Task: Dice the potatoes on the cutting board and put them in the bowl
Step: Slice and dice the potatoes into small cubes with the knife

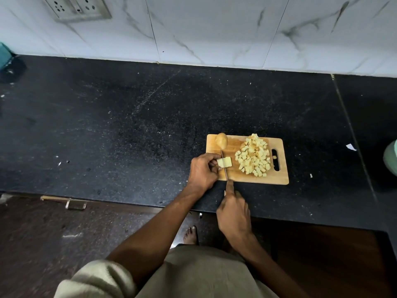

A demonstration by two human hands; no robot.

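The left hand [202, 172] holds a potato piece [224, 162] near the cutting board's [247, 179] left edge, the right hand [234, 214] grips the knife [224, 166] mid-cut, so more chopping comes next.

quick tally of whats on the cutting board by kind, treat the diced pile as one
whole unpeeled potato: 1
potato piece being cut, held by the left hand: 1
pile of diced potato: 1
knife, gripped by the right hand: 1
total: 4 on the cutting board
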